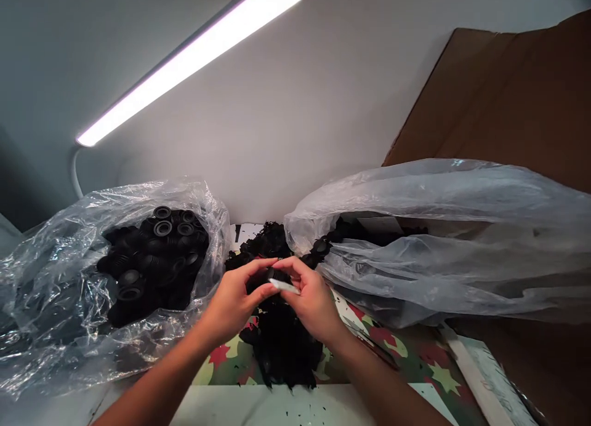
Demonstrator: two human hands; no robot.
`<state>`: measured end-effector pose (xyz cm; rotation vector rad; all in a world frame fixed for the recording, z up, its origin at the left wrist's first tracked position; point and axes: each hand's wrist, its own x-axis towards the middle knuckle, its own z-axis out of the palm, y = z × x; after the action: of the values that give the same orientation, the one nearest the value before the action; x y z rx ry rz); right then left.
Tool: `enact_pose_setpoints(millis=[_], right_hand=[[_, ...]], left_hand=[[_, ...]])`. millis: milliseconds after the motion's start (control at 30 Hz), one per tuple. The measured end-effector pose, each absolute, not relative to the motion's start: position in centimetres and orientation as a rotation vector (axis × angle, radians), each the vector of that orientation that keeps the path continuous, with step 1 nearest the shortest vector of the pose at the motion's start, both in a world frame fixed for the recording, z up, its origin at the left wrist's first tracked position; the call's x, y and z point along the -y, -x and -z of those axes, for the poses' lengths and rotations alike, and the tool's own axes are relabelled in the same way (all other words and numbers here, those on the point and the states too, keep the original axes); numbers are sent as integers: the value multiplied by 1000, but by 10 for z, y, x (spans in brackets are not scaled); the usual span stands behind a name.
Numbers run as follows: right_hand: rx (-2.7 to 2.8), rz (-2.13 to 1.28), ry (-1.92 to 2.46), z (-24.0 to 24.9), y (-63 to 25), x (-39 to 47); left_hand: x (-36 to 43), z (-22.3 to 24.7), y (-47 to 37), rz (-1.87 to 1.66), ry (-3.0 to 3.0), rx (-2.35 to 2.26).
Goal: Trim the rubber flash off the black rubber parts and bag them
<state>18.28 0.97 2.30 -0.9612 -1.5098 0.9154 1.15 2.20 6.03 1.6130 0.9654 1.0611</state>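
My left hand (240,293) and my right hand (308,293) meet over the middle of the table. Between their fingertips is a small black part (273,273), partly covered by the fingers. A thin white piece (285,286) sticks out from the fingers of my right hand, its tip near my left thumb. Under and behind the hands lies a heap of black scraps (286,346). To the left, an open clear plastic bag (60,278) holds several round, ribbed black parts (157,260).
A second clear bag (415,192) with black pieces at its mouth spreads on the right, before a brown cardboard box (508,100). A patterned sheet (415,358) covers the table. A dark tool (369,340) lies by my right forearm. A lit lamp (194,60) hangs above.
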Motion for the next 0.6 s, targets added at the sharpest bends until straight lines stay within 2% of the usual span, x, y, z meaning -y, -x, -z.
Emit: enact_pose_setpoints(millis=[300, 600], right_hand=[[1704, -518, 1097, -13, -203, -5], [1787, -341, 1048, -9, -188, 3]], left_hand=[[-15, -38, -7, -1175, -1710, -1112], [-10, -34, -13, -1114, -1763, -1106]])
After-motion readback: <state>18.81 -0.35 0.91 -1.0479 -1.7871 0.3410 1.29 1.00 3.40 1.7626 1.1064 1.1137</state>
